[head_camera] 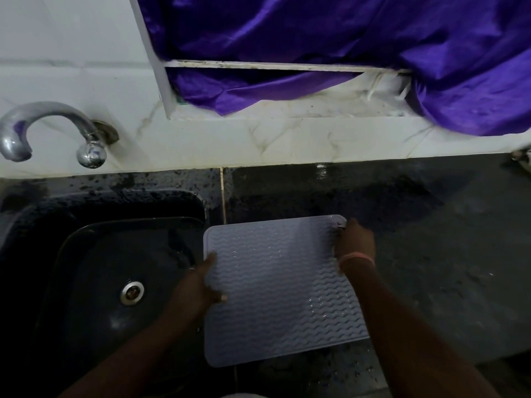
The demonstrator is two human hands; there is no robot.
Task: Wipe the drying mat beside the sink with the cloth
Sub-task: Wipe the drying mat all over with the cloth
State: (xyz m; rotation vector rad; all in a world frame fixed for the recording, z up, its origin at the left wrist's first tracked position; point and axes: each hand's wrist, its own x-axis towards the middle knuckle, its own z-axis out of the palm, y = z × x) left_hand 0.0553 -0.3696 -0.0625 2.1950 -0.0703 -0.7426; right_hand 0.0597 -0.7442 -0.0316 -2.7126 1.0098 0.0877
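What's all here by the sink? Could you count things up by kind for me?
Hands: 2 (left hand, right hand)
Drying mat: 1
Sink: 1
Tap: 1
Purple cloth: 1
Total: 6

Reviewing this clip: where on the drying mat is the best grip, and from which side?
Probably the two side edges of the drying mat, one hand from each side. It is thin, floppy and wide, so the left hand and right hand holding opposite edges keep it flat.

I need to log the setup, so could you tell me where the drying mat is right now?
In the head view the drying mat lies low centre on the dark counter, right of the sink, held between left hand and right hand.
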